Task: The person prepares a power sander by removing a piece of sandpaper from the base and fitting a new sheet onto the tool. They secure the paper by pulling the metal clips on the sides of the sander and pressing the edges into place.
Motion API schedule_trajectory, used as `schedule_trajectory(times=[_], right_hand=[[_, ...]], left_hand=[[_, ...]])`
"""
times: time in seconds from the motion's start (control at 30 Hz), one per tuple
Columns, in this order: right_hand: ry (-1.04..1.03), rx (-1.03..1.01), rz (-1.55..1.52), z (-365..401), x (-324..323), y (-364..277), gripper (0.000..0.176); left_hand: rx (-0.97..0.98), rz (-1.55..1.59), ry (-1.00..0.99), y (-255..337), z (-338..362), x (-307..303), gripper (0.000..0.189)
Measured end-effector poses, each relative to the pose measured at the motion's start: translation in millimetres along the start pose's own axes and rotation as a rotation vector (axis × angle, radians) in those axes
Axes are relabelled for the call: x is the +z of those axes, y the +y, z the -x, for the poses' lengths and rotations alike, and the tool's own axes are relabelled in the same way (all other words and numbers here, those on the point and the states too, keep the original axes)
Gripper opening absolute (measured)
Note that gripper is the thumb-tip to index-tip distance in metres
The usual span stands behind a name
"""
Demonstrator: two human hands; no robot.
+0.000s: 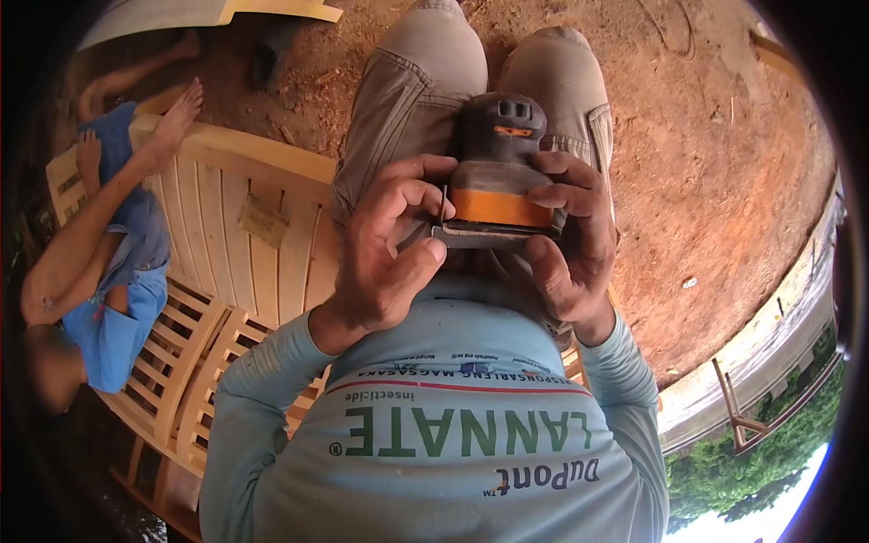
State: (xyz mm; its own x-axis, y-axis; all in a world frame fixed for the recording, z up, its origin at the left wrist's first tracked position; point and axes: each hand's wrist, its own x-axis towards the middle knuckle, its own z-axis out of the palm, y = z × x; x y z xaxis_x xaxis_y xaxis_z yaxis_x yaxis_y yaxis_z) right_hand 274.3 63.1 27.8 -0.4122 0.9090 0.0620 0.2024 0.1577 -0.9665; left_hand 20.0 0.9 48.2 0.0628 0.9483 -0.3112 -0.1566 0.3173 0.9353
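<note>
An orange and black sander (500, 204) rests between my thighs, its flat base toward my belly. My left hand (389, 240) is closed at its left side, fingers curled by a thin metal clamp lever (444, 206) and the thumb tip at the corner of the base. My right hand (576, 231) grips the other side, with two fingers along the dark and orange body and the thumb near the base edge. The dark rounded top of the sander points away from me, toward my knees.
At left, a slatted wooden bench (217, 226) bears a seated person in blue (122, 299) with bare legs stretched along it. A paper label (263, 221) is on its slats. Reddish dirt ground (715, 199) with wood shavings lies ahead and right. A light board (181, 18) is at upper left.
</note>
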Motion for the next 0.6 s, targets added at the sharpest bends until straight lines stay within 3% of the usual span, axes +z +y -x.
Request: schedule_trajectory(times=[0.33, 0.5, 0.6], right_hand=[[0.012, 0.067, 0.153, -10, 10, -27, 0.051], [0.014, 0.0, 0.204, -11, 12, -22, 0.051], [0.029, -0.013, 0.218, -9, 16, -21, 0.05]], left_hand=[[0.041, -0.137, 0.055, -5, 1, 9, 0.026], [0.062, -0.166, -0.002, -5, 2, 8, 0.024], [0.095, -0.259, 0.06, -8, 3, 7, 0.025]])
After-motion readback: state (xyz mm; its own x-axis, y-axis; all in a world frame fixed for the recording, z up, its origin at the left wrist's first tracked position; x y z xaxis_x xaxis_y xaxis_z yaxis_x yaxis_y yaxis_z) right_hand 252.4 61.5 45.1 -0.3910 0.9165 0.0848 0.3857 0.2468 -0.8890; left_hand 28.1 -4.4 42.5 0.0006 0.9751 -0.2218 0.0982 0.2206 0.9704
